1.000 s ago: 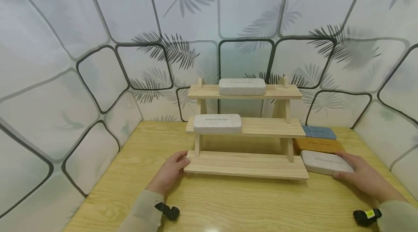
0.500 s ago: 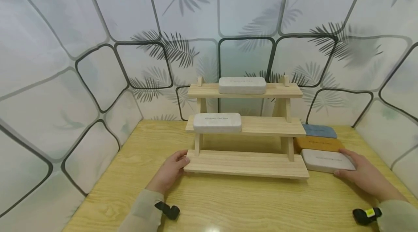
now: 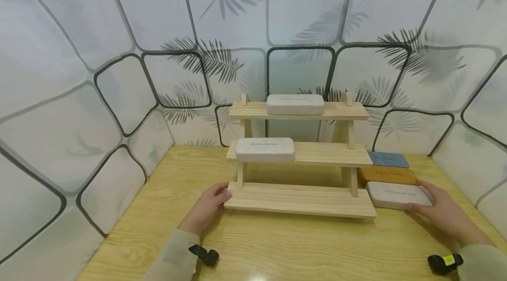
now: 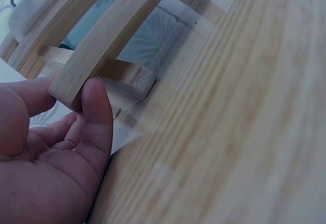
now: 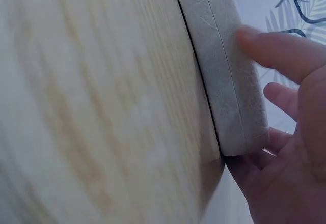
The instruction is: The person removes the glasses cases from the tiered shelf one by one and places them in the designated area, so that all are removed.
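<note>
Head view: left hand [image 3: 203, 208] at the left end of the bottom board [image 3: 301, 198] of the tiered wooden stand [image 3: 334, 154]; right hand [image 3: 439, 208] at the right end of the loose white case [image 3: 398, 194], which lies flat on the table [image 3: 277, 246] just right of that board. Orange case [image 3: 388, 174] directly behind it, blue case [image 3: 388, 159] beyond; white cases also on the middle tier [image 3: 265, 149] and top tier [image 3: 295, 104]. Judgement: step in hand is securing the loose case while the stand is steadied. Cannot tell whether case and board touch, so a first motion straight up seems safer than dragging sideways; far-side fingers should clear the orange case. Left wrist view: thumb [image 4: 97, 104] and forefinger pinch the board's end between them. Light, steady pressure should suffice; pulling might shift the stand and the two cases on it. Right wrist view: thumb [image 5: 270, 51] on the case's front side, other fingers round the far side and end, so the hand is closed about that end. A seam runs along the side; thumb tip sits above it. If that seam is a lid line, better to span it, squeezing both halves, and to raise the case level, since an end-only hold may let the far end droop
</note>
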Action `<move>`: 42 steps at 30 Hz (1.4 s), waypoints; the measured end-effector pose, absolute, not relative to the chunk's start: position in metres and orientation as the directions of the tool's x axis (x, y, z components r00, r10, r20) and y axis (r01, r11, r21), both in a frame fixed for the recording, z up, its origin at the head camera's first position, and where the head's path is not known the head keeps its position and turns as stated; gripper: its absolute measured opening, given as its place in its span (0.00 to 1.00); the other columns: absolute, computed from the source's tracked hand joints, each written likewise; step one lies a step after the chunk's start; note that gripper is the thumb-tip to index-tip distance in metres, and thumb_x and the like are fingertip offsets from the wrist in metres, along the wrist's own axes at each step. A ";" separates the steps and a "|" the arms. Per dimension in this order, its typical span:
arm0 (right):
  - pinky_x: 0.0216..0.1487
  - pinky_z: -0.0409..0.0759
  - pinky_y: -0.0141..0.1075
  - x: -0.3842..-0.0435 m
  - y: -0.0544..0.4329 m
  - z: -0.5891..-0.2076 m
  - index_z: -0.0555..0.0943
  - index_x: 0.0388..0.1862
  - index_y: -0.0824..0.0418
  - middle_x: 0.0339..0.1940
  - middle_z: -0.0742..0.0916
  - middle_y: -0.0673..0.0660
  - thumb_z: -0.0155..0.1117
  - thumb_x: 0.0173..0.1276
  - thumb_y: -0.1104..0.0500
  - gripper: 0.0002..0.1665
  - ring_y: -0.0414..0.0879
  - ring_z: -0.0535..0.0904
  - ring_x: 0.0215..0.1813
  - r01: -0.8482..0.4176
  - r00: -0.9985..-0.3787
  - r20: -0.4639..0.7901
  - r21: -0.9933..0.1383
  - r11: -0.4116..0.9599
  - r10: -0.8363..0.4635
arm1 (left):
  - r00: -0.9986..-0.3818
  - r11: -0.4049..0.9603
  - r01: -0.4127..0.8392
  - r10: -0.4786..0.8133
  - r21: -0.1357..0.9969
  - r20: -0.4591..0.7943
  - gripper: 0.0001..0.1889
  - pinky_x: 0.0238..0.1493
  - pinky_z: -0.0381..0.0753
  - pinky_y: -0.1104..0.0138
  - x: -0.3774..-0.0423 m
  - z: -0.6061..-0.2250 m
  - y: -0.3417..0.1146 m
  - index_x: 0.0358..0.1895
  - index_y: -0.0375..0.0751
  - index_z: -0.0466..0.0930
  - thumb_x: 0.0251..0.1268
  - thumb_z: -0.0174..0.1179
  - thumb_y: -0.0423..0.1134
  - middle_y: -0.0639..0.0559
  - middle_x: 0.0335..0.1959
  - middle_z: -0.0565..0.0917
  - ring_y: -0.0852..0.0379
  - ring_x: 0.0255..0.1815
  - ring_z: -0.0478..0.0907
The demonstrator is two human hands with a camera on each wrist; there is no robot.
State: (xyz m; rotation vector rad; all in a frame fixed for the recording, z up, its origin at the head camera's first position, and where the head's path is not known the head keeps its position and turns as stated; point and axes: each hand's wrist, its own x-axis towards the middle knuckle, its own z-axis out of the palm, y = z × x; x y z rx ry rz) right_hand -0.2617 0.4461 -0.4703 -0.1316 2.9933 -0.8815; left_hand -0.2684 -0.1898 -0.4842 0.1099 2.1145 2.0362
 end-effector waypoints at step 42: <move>0.50 0.65 0.74 -0.237 0.367 -0.401 0.49 0.84 0.58 0.76 0.58 0.79 0.65 0.74 0.45 0.51 0.81 0.60 0.66 -0.282 -0.957 0.212 -0.524 0.804 -0.197 | -0.977 0.037 -0.087 0.191 0.996 -0.092 0.28 0.50 0.80 0.61 -0.267 -0.483 -0.188 0.75 0.31 0.61 0.81 0.53 0.41 0.36 0.61 0.75 0.47 0.55 0.78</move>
